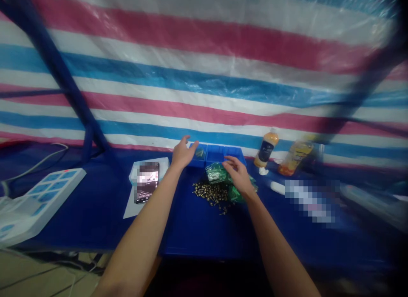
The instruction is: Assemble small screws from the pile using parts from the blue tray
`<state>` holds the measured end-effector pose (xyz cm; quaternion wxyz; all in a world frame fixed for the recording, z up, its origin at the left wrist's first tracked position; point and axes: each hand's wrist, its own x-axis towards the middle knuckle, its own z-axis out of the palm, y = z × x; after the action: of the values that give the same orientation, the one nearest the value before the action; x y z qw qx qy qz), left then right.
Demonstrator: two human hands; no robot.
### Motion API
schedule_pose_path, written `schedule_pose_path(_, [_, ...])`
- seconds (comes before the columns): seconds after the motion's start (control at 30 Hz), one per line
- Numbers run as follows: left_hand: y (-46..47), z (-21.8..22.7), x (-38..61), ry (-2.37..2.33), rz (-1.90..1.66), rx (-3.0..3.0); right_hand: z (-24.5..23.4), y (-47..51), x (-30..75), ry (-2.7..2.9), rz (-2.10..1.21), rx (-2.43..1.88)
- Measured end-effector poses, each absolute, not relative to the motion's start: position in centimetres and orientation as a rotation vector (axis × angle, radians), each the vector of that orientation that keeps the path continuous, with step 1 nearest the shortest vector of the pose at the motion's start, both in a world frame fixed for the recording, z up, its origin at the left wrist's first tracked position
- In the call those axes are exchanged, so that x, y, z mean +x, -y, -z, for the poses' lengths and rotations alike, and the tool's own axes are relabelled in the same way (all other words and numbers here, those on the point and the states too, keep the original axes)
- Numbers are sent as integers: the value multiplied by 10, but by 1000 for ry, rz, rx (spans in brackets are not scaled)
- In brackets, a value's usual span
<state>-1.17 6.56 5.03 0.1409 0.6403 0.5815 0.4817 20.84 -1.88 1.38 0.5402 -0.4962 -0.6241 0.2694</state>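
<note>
as seen looking forward and down, backed by a striped sheet (204, 84); spread over a blue table (204, 237); at far left, edged with a white power strip (57, 199), apparently placed so as not to crowd the middle; at centre, fitted with a row of three blue bins (216, 154), probably set there for a short reach; by the left bin (199, 163), joined by the left hand (182, 154), with fingers spread and loose, nothing visible in grasp; before the right bin (236, 151), joined by the right hand (238, 174), with fingers half bent; cannot tell whether gripping or merely touching; to the right, stocked with two drink bottles (266, 149), likely stood aside; to the left, topped with a phone (153, 188), face up, perhaps for viewing; in front of the bins, heaped with green packets (216, 172), under and beside the right fingertips; smallest of all, strewn with metal pieces (211, 192), piled against the packets, left of the right fingers, well apart from the left ones.
</note>
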Motion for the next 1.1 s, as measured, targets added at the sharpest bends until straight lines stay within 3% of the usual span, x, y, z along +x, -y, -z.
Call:
schedule_pose_path(0.17, [-42, -26, -9, -1714, -1402, 2083, -2, 22, 205, 1819, -33, -1661])
schedule_pose_path(0.33, [-19, -13, 12, -1503, -1412, 2187, 0, 26, 196, 1888, 135, -1769])
schedule_pose_path(0.73, [0, -4, 21, -1291, -1242, 2268, -3, 22, 195, 1746, -148, -1578])
schedule_pose_path(0.97, [-1, -9, 20, -1146, -1247, 2055, -9, 16, 200, 1340, -655, -1096])
schedule_pose_path(1.1, [-1, -11, 20, -1039, -1215, 1891, -10, 14, 201, 1137, -786, -988])
